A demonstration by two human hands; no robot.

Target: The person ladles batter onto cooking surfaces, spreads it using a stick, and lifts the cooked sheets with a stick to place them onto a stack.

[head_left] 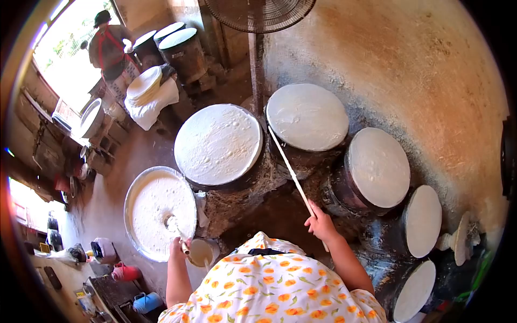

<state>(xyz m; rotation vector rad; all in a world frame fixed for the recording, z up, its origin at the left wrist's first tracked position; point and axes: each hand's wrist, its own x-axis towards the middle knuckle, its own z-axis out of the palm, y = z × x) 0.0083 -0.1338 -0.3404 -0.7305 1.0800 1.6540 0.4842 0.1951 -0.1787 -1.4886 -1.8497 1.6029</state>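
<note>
My left hand (177,248) is closed around the handle of a ladle (184,246). Its far end dips into white batter in a wide metal basin (127,207); the bowl is mostly hidden in the liquid. A small bucket (202,253) stands just right of that hand. My right hand (322,223) grips a long thin wooden stick (296,180). The stick's tip reaches the near left edge of a round, white-coated drum top (308,117). Left of it, a larger round top (218,144) carries a bubbly white layer.
More white-topped drums curve along the right, including one drum (378,167) beside the wall. A fan (259,13) on a post stands ahead. At the far left a person (110,54) stands near other drums. A red jug (125,272) and blue jug (147,302) sit lower left.
</note>
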